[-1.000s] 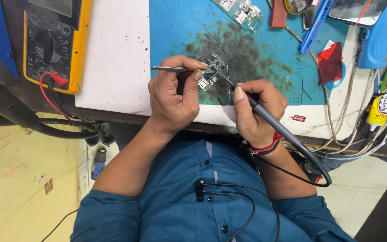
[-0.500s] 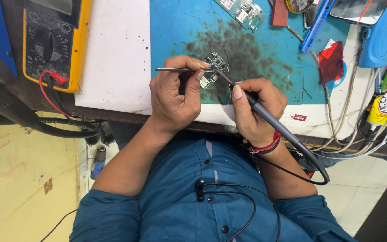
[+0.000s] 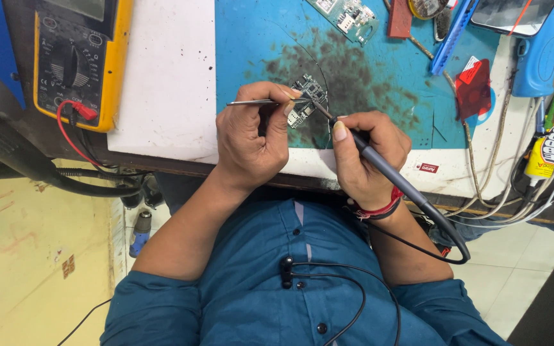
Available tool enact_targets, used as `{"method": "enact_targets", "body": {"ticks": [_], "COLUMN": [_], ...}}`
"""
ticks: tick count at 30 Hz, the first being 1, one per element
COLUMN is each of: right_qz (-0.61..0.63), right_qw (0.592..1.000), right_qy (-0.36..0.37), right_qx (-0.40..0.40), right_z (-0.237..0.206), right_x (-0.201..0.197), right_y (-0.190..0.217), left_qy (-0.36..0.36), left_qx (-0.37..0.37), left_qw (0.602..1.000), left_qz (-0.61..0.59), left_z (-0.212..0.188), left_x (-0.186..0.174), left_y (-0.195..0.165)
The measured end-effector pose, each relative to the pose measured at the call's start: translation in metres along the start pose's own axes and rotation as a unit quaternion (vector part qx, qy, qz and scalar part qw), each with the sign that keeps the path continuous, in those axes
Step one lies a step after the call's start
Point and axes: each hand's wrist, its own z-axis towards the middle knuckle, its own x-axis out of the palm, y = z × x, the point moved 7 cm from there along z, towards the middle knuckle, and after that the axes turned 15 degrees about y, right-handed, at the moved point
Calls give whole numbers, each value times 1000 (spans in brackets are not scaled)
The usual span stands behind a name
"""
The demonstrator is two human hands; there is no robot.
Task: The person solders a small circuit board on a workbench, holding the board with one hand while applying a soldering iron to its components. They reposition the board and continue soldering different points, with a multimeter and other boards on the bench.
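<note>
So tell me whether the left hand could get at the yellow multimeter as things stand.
Probably yes: the left hand holds tweezers at the small circuit board, and only bare white mat lies between it and the multimeter.

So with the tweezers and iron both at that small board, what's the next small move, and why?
Probably a slight steadying press with the tweezers in the left hand. The soldering iron in the right hand has its tip at the small circuit board, which lies loose on the stained blue mat.
</note>
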Motion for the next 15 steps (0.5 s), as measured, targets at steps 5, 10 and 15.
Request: {"method": "enact_targets", "body": {"ticks": [5,10,15], "right_qz": [-2,0,-1], "right_qw": [1000,1000,1000], "right_qy": [2,1,4], "right_qx": [0,5,-4], "right_z": [0,1,2], "right_x": [0,0,0], "right_y": [1,1,3], "left_qy": [4,6,10], "left_qx": [8,16,16], "left_qw": [1000,1000,999], "left_qz": [15,22,33], "left_z": [0,2,2], "left_x": [0,-1,-2], "left_y": [-2,-4,-5]}}
